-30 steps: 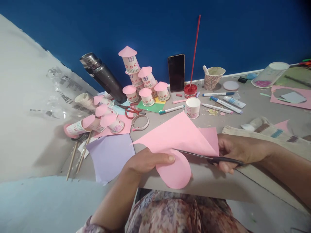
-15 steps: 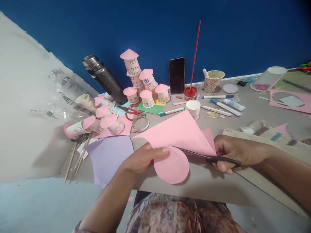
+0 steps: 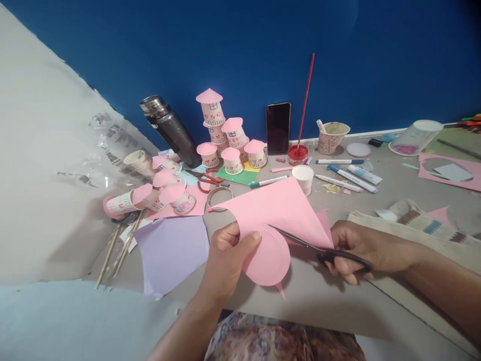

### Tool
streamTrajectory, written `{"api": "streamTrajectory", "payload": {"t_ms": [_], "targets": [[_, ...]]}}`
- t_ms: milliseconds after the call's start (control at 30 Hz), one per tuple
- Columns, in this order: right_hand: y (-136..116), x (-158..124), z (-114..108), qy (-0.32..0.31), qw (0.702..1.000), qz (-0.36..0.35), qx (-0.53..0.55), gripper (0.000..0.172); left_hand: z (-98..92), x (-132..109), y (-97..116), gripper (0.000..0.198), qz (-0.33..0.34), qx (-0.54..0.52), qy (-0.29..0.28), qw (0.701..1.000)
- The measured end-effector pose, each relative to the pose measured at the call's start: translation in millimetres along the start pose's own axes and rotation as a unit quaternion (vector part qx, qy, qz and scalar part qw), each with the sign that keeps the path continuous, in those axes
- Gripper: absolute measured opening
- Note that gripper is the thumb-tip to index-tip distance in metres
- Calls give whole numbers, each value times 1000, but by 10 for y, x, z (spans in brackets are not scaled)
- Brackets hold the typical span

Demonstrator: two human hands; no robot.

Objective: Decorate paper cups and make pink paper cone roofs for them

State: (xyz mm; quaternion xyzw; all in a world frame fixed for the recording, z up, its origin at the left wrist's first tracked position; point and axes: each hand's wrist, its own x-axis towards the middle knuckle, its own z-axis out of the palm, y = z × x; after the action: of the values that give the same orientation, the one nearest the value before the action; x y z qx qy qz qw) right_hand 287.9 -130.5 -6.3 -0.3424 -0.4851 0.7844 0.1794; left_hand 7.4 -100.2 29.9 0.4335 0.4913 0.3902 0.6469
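My left hand [image 3: 229, 255] pinches a sheet of pink paper [image 3: 278, 208], thumb on top, at the neck of a round disc [image 3: 267, 258] that is partly cut out of it. My right hand [image 3: 355, 250] grips black-handled scissors [image 3: 325, 254], fingers through the loops. Their blades lie in the cut between the disc and the rest of the sheet, tips near my left thumb. A thin pink sliver hangs below the disc. Just beyond the sheet stands a small white paper cup [image 3: 302, 179].
Behind are stacked cups with pink cone roofs [image 3: 212, 113], a dark flask [image 3: 171, 130], a propped phone [image 3: 278, 128] and a red paint jar [image 3: 298, 154]. Markers [image 3: 353, 178] lie to the right. At left are purple paper [image 3: 173, 253], a tape roll [image 3: 220, 197] and sticks [image 3: 108, 255].
The scissors have moved slightly along the disc's edge, and the disc has turned a little. A pink sliver now shows below it. The camera view has shifted, with the background lower.
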Motion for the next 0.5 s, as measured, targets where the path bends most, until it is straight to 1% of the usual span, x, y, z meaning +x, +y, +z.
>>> {"api": "streamTrajectory", "payload": {"t_ms": [200, 267, 400, 500], "targets": [[-2, -6, 8, 1, 1000, 1, 10, 60, 8, 69, 28, 26, -6, 5, 10, 1000], [-8, -7, 13, -1, 1000, -1, 10, 62, 26, 93, 32, 25, -2, 6, 22, 1000], [-18, -7, 33, 1, 1000, -5, 17, 60, 74, 139, 67, 21, 17, 26, 54, 998], [-41, -21, 41, 4, 1000, -2, 22, 61, 84, 161, 108, 19, 20, 43, 60, 997]]}}
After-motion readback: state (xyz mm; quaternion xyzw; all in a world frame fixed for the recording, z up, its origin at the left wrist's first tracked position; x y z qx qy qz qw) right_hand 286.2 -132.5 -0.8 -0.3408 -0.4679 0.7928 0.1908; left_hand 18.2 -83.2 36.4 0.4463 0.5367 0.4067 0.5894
